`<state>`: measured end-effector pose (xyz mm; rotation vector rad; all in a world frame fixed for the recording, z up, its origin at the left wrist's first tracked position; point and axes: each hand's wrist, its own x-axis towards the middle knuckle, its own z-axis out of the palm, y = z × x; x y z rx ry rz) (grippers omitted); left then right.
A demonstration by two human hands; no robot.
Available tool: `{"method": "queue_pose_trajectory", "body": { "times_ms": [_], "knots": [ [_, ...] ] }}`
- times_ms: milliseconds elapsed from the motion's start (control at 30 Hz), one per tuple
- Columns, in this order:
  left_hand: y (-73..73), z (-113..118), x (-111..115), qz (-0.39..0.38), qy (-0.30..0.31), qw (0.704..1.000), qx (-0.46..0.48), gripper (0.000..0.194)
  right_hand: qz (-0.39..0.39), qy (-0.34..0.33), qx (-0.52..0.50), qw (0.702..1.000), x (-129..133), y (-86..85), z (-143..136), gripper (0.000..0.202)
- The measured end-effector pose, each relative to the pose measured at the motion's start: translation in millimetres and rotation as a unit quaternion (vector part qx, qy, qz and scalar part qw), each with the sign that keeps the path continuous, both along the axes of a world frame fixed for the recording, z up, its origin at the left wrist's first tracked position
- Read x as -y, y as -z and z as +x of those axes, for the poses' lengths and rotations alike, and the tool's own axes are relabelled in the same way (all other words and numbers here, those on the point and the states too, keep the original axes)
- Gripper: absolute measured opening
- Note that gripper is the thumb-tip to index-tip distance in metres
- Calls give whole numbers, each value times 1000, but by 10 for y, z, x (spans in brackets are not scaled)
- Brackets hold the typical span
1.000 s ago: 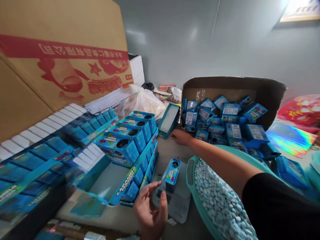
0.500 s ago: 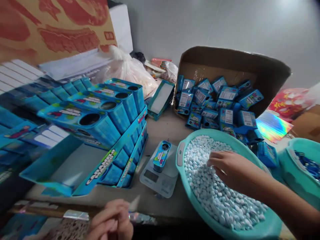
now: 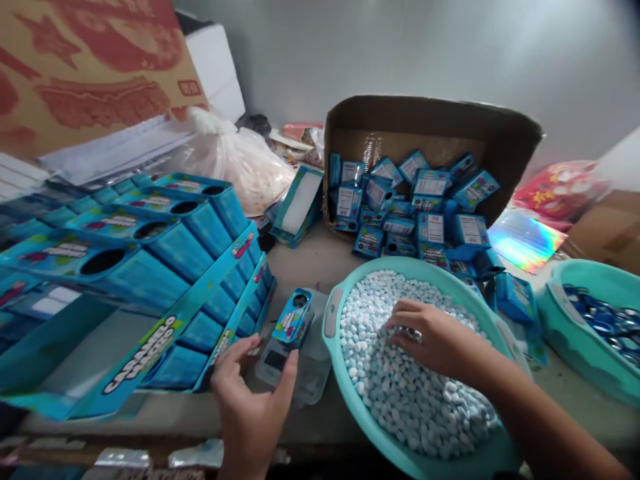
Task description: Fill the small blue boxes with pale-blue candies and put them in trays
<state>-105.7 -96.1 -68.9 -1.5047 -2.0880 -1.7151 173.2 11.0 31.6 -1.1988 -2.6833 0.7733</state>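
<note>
A small blue tin-like box (image 3: 294, 319) with a round dark hole in its top stands on a kitchen scale (image 3: 313, 373). My left hand (image 3: 255, 393) is just in front of it, thumb and fingers spread around the near end and holding nothing. Pale blue and white candies (image 3: 400, 407) fill a turquoise basin (image 3: 345, 393) to the right of the scale. Inside the basin, my right hand (image 3: 425, 333) has its fingers curled round some candies at the surface; the palm side is partly hidden.
Display trays (image 3: 165, 360) of similar blue boxes are stacked at left. Behind the basin, a cardboard carton (image 3: 425, 127) lies open with many blue boxes spilling out. A second turquoise basin (image 3: 565, 320) at right holds blue lids. A tied plastic bag (image 3: 245, 160) sits at the back.
My left hand has risen from the table's front edge to the box on the scale and spread its fingers. My right hand stays in the candies. The view has shifted to the right.
</note>
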Motion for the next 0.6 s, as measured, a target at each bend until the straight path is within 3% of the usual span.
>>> {"method": "queue_pose_trajectory", "body": {
  "times_ms": [67, 167, 367, 467, 600],
  "knots": [
    [7, 25, -134, -70, 9, 997, -1, 67, 3, 15, -3, 1000, 8, 7, 30, 17],
    [18, -27, -251, -130, 32, 990, -48, 53, 3, 27, -19, 999, 7, 28, 79, 15],
    [-115, -99, -363, -60, 62, 986, -146, 43, 42, 51, 17, 998, 0, 33, 105, 14],
    [-110, -81, -394, -74, 83, 987, -113, 45, 48, 64, 51, 996, 9, 37, 89, 16],
    [7, -68, -430, -157, 105, 982, -17, 61, 32, 70, 45, 996, 11, 47, 80, 17]
  ]
}}
